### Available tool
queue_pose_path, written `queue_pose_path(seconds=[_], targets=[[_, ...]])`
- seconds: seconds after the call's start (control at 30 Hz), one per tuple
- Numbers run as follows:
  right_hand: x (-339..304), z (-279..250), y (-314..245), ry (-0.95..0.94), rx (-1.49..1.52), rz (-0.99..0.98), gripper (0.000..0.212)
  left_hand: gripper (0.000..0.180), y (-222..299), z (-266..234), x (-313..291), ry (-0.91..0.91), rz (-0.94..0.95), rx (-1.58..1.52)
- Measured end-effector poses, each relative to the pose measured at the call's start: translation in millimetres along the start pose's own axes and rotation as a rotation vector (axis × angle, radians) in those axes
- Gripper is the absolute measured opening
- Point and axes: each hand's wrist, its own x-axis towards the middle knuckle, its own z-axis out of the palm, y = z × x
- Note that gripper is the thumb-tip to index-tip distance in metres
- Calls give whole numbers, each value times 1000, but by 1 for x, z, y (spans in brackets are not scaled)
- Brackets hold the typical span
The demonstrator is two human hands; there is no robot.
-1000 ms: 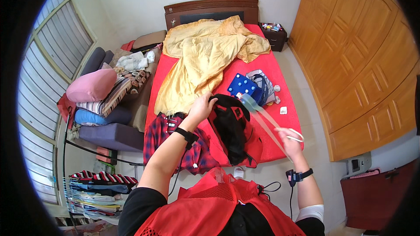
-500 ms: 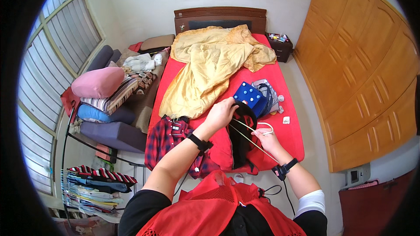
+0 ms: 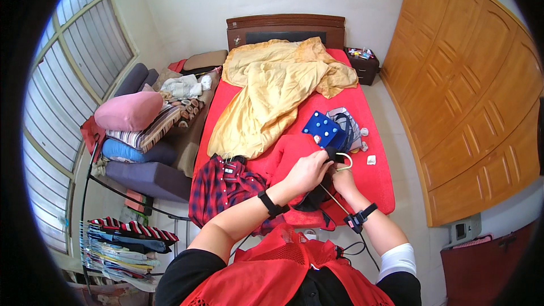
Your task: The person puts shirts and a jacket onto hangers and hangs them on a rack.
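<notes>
Over the foot of the bed, my left hand [image 3: 309, 173] pinches the top edge of a black garment [image 3: 309, 201] with red on it. Close beside it, my right hand [image 3: 343, 182] is closed around a pale clothes hanger [image 3: 345, 161]. The hanger's hook curves up past my fingers, and one thin arm of it slants across below my hands. Much of the garment is hidden behind my hands and left forearm. A red and navy plaid shirt [image 3: 226, 184] lies to the left, with a hanger hook at its collar.
A crumpled yellow blanket [image 3: 272, 93] covers the upper red bed [image 3: 371, 190]. A blue box-like thing [image 3: 324, 127] with white dots and a patterned cloth [image 3: 347, 124] lie beyond my hands. Cushions [image 3: 129, 111] are piled left, near a rack of hanging clothes [image 3: 122, 249]. A wooden wardrobe [image 3: 453, 79] stands right.
My left hand has come down and right, bringing the black garment's top edge up to the hanger. My two hands now nearly meet, and the garment hangs lower and bunched.
</notes>
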Motion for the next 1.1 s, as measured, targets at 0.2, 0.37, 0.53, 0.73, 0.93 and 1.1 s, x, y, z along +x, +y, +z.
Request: queue_pose_path(seconds=[0.2,0.37,0.53,0.73,0.93,1.1], targets=[[3,-17,17,52,114,-130,23,18,2,11,-19,-128,-3,-36],[0,1,28,27,134,-141,23,21,-5,28,-30,-144,4,-72],[-4,-18,37,-44,240,-178,21,24,-4,22,-35,-237,-13,-53],[-16,-24,12,-86,272,-192,23,40,-16,-27,0,-105,178,301],[-19,-20,3,-177,106,-326,18,39,-84,-41,8,-451,211,521],[-12,-80,-4,-480,153,-79,34,38,-101,-52,4,-423,203,479]])
